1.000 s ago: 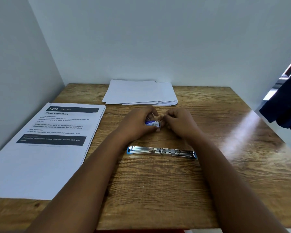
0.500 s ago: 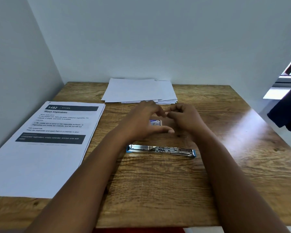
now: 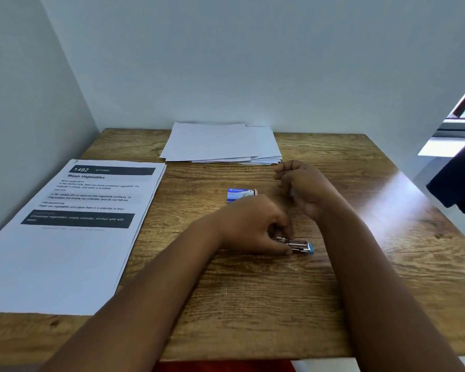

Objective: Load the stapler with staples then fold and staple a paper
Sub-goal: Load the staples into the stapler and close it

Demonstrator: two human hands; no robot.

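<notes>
The open metal stapler [image 3: 300, 245] with a blue tip lies on the wooden table [image 3: 253, 304]. My left hand [image 3: 253, 229] covers its left part and grips it with curled fingers. The small blue staple box [image 3: 240, 194] lies on the table just beyond that hand, with nothing touching it. My right hand [image 3: 304, 186] hovers to the right of the box with its fingers curled inward. It seems to pinch a small pale strip of staples, mostly hidden by the fingers. A stack of blank white paper [image 3: 220, 143] sits at the back edge.
A printed instruction sheet stack [image 3: 73, 224] covers the table's left side up to the wall. White walls close off the left and back. A dark cloth [image 3: 459, 183] hangs past the table's right edge.
Both hands held the staple box together before. The box now lies on the table, my left hand has dropped onto the stapler, and my right hand has pulled away to the right.
</notes>
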